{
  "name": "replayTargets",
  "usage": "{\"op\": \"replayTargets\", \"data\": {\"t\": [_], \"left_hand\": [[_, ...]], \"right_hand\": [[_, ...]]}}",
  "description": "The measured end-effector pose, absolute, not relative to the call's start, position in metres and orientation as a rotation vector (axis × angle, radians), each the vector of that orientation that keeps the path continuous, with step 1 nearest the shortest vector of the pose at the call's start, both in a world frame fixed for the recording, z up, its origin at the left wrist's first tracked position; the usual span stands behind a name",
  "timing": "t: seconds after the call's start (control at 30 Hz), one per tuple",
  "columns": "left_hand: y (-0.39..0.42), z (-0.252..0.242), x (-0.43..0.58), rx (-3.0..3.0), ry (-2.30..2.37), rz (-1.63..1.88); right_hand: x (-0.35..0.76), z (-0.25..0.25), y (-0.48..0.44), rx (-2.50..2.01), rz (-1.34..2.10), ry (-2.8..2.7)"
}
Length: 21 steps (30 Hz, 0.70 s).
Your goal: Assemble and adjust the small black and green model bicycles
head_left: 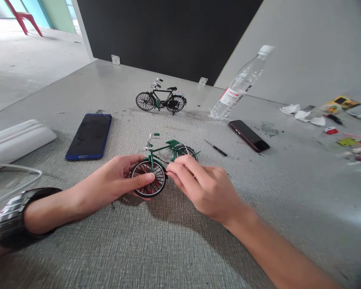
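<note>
A small green model bicycle [160,150] stands upright near the middle of the grey table, its handlebar toward the left. My left hand [123,176] is closed on its front wheel, with the thumb across the spokes and the other fingers behind. My right hand [204,184] is pinched at the lower frame, just right of the front wheel; a thin tip shows at its fingertips, too small to name. Part of the rear wheel is hidden by this hand. Farther back, a black model bicycle [161,98] stands upright.
A blue phone [88,136] lies left, beside a white device [21,140] with a cable. A thin black-handled tool [219,150], a dark phone [249,135] and a clear bottle [236,88] are on the right. Small items [345,140] lie at far right. A black panel [168,36] stands behind.
</note>
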State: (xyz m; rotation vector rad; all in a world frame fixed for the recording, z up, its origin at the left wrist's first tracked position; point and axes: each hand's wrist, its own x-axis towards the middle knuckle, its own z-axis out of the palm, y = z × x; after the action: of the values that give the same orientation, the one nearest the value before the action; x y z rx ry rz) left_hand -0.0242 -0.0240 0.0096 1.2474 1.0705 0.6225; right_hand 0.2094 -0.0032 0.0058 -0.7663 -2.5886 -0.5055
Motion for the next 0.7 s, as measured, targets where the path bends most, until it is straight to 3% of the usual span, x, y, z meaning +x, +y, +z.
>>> {"op": "replayTargets", "data": {"t": [0.23,0.5,0.7], "left_hand": [[-0.0244,0.0114,-0.0230,1.235,1.078,0.630],[-0.0244,0.0088,-0.0225,1.130,1.062,0.615],[-0.0244,0.0091,-0.0235,1.123,1.042,0.623]], "right_hand": [[0.2096,0.0059,-0.0042,-0.797,-0.498,-2.627],[0.2110,0.0061,-0.0005,-0.905,-0.027,-2.477],[0.2118,0.0069,0.0006,-0.874,0.047,-2.491]]}}
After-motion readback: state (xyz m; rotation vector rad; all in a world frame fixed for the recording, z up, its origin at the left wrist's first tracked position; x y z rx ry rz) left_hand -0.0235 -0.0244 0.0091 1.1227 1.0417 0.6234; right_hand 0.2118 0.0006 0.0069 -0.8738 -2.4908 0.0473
